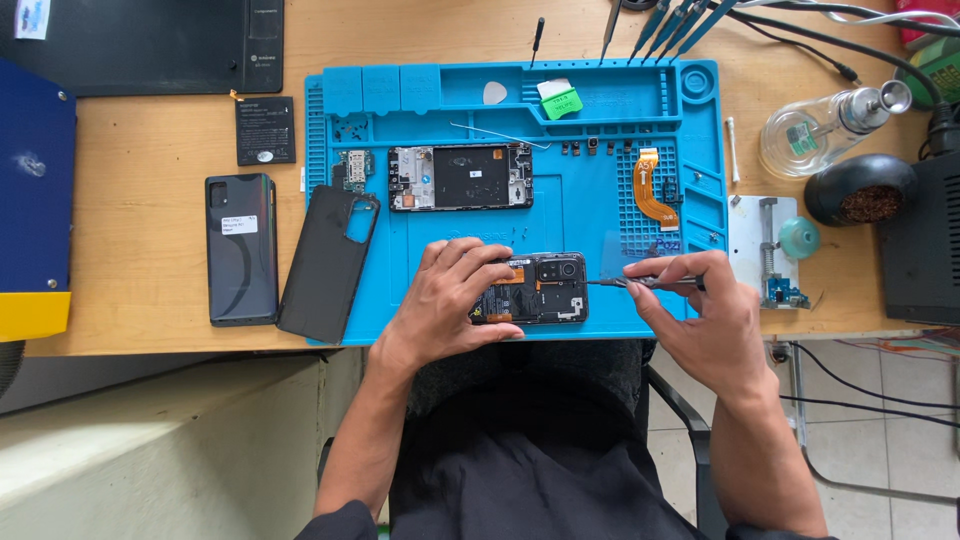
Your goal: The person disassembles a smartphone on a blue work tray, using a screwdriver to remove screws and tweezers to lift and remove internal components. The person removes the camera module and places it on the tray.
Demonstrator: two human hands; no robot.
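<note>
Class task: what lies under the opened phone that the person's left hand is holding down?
The opened phone lies flat on the blue repair mat, near its front edge. The left hand covers the phone's left end, so the mat there is hidden.

Both hands low and forward, forearms converging

Left hand (450, 300) arched, fingers curled and pressing down; right hand (700, 310) closed in a pinch, fingertips pointing left

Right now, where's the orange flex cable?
In the head view, the orange flex cable lies on the blue mat's right side, beyond the right hand, right of the stripped phone frame.
</note>
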